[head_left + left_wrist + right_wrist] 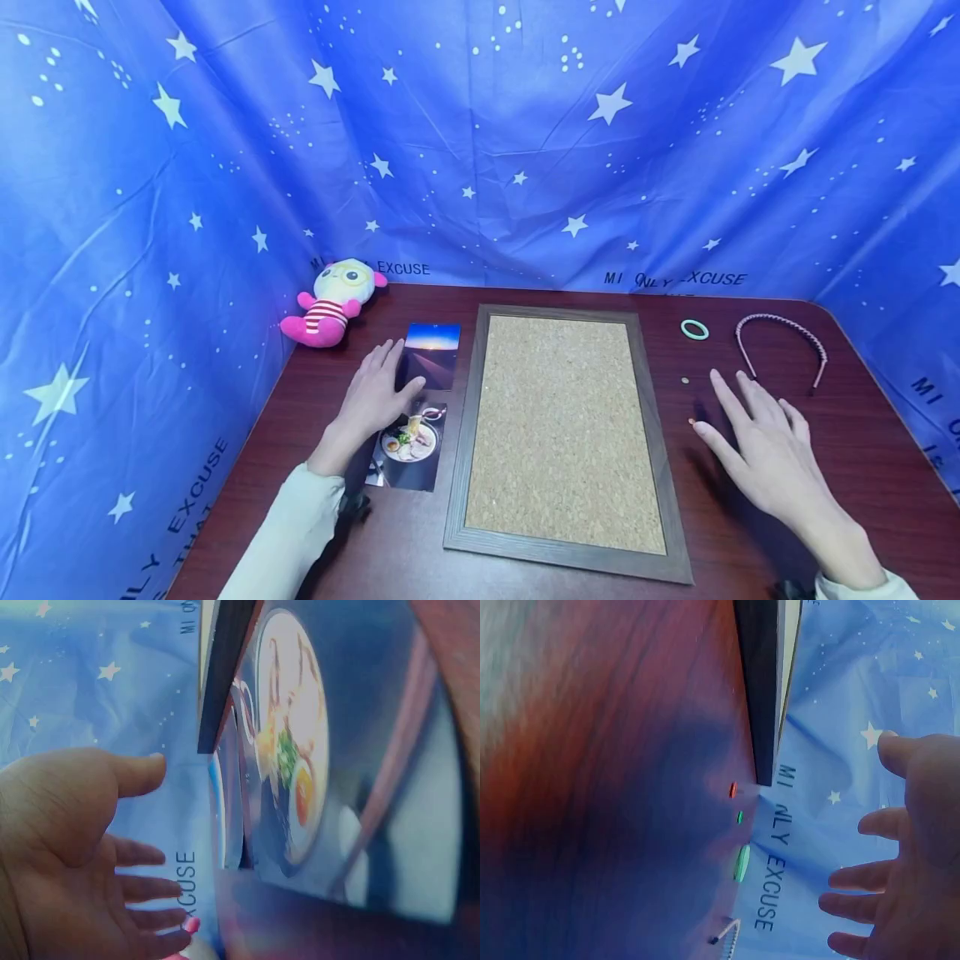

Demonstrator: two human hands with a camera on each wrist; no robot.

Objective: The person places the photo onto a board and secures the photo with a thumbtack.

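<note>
My left hand (372,393), fingers spread and holding nothing, is over two printed photos left of the corkboard (566,433). The farther photo (435,343) shows a sunset, and the nearer photo (408,454) shows a bowl of noodles with egg. In the left wrist view the noodle photo (375,697) lies below the palm. To the board's right, my right hand (768,454) is spread and grips nothing. Near its thumb lies a small orange piece (692,422), with a small green piece (685,381) farther back; both look like pushpins, too small to be sure.
A mint-green ring (694,323) and a braided headband (813,340) lie at the back right of the dark red table (877,467). A pink and white plush toy (330,317) sits at the back left. Blue starry cloth (480,192) hangs around the table.
</note>
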